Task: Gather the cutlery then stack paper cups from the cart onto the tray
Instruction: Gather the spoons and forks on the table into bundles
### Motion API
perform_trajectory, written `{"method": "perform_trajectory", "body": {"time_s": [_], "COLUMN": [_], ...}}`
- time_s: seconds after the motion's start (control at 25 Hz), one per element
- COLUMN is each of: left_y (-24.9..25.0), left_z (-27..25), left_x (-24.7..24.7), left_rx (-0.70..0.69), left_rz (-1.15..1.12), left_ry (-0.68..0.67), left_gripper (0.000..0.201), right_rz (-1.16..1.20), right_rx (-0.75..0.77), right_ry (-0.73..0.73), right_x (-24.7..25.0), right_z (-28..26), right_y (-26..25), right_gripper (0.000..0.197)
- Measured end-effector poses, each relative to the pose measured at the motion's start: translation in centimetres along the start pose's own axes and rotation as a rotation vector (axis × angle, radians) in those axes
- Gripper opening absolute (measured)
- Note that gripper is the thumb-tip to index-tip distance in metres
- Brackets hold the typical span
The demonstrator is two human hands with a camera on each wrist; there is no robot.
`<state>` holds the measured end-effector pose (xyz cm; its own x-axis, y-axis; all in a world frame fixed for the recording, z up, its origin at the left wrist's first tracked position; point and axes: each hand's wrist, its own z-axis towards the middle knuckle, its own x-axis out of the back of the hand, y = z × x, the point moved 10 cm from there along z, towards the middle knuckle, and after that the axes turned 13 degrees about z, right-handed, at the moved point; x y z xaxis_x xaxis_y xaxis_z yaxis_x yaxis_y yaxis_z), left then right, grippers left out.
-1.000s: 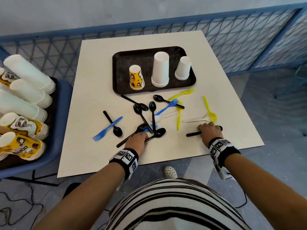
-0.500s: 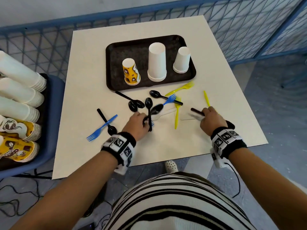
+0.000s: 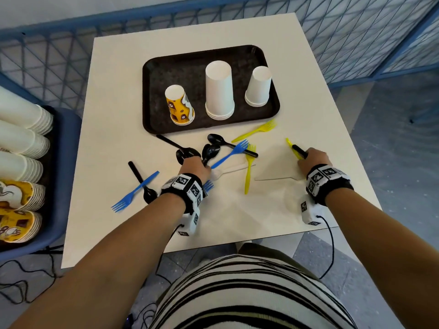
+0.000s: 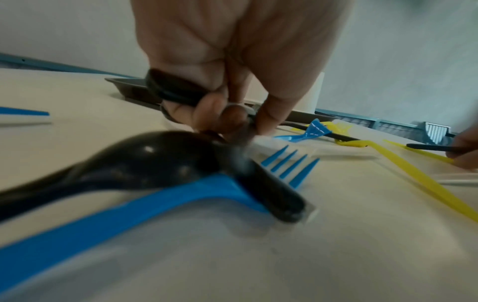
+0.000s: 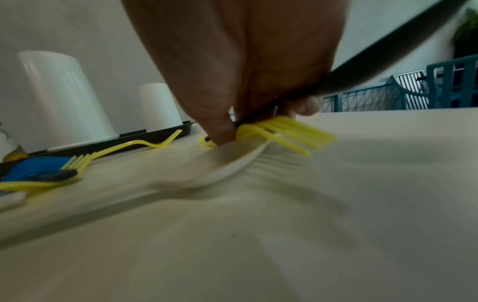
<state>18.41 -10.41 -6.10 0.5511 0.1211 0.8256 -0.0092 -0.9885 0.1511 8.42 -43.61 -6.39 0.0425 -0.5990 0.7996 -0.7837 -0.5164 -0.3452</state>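
Cream-white laminate, a square table (image 3: 114, 119), fills the middle of the head view, with a blue cart (image 3: 64, 162) of paper cups (image 3: 21, 143) lying on their sides at the left edge. A black tray (image 3: 156, 91) sits at the upper centre of the frame and carries three upturned cup stacks: a patterned yellow one (image 3: 179, 105), a tall white one (image 3: 219, 90) and a shorter white one (image 3: 259, 86). Below the tray the plastic cutlery lies scattered across the table's middle: black spoons (image 3: 215, 139), blue forks (image 3: 133, 192) and yellow forks (image 3: 249, 169). The left hand (image 3: 196, 166), at centre, has its fingers curled round a bundle of black spoon handles (image 4: 178, 90), pinching them above the tabletop. The right hand (image 3: 313, 160), at centre right, grips a black utensil (image 3: 298, 150) together with a yellow fork (image 5: 287, 128), the thumb pressing them down near a white spoon (image 5: 232, 159). The pieces look light, thin and slick, likely to slide or fan out of a loose bundle; taking each by the handle, close to the neck, and keeping the handles parallel seems the surest hold. The cups on the cart look light and easily crushed, best taken by the sides near the rim.
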Motion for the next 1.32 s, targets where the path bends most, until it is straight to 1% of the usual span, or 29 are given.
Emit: {"method": "perform_trajectory", "body": {"time_s": [0.08, 0.16, 0.2, 0.28, 0.36, 0.48, 0.52, 0.56, 0.64, 0.68, 0.84, 0.92, 1.04, 1.12, 1.2, 1.28, 1.32], "left_y": [0.1, 0.4, 0.8, 1.9, 3.6, 5.9, 6.3, 6.5, 6.4, 6.3, 6.3, 6.4, 6.3, 6.1, 6.0, 6.1, 6.1], "left_z": [-0.1, -0.5, -0.7, -1.1, -1.4, -1.8, -1.8, -1.8, -1.5, -1.4, -1.2, -1.4, -1.5, -1.9, -2.5, -3.1, -3.3], "left_x": [0.3, 1.1, 1.6, 2.6, 3.1, 2.3, 1.7, 0.9, -0.7, -1.2, -1.5, -1.4, -0.9, -0.7, -0.7, -0.7, -0.7], "left_rx": [-0.013, -0.040, -0.063, -0.128, -0.228, -0.377, -0.410, -0.433, -0.442, -0.436, -0.436, -0.427, -0.400, -0.390, -0.412, -0.443, -0.449], "left_rz": [0.007, 0.030, 0.043, 0.051, 0.060, 0.112, 0.134, 0.172, 0.273, 0.310, 0.396, 0.499, 0.547, 0.557, 0.628, 0.692, 0.694], "left_ry": [0.020, 0.058, 0.091, 0.155, 0.193, 0.187, 0.161, 0.122, 0.037, 0.012, 0.042, 0.053, 0.062, 0.060, 0.083, 0.128, 0.144], "left_gripper": [0.031, 0.029, 0.028, 0.026, 0.024, 0.026, 0.028, 0.032, 0.044, 0.048, 0.040, 0.038, 0.033, 0.030, 0.029, 0.028, 0.028], "right_rz": [-0.060, -0.080, -0.078, -0.097, -0.132, -0.166, -0.173, -0.199, -0.278, -0.302, -0.346, -0.408, -0.422, -0.333, -0.231, -0.138, -0.088], "right_rx": [-0.001, 0.031, 0.062, 0.169, 0.296, 0.389, 0.395, 0.384, 0.338, 0.321, 0.350, 0.383, 0.393, 0.375, 0.356, 0.337, 0.318], "right_ry": [0.006, 0.029, 0.043, 0.043, -0.024, -0.118, -0.163, -0.214, -0.299, -0.308, -0.272, -0.229, -0.147, -0.140, -0.140, -0.138, -0.149], "right_x": [0.2, 0.5, 0.8, 1.3, 1.0, -0.5, -1.3, -2.2, -3.6, -3.9, -4.1, -4.0, -3.7, -3.6, -3.5, -3.6, -4.0], "right_z": [0.3, 0.4, 0.4, 0.0, -0.8, -2.3, -2.7, -2.9, -3.2, -3.2, -3.6, -4.2, -4.9, -5.2, -5.4, -5.4, -5.4], "right_y": [0.0, -0.5, -0.8, -2.3, -4.3, -5.6, -5.3, -4.6, -2.8, -2.2, -2.9, -3.9, -4.7, -5.3, -6.1, -7.1, -7.5], "right_gripper": [0.026, 0.026, 0.027, 0.029, 0.030, 0.027, 0.028, 0.036, 0.058, 0.060, 0.033, 0.026, 0.028, 0.027, 0.026, 0.030, 0.035]}}
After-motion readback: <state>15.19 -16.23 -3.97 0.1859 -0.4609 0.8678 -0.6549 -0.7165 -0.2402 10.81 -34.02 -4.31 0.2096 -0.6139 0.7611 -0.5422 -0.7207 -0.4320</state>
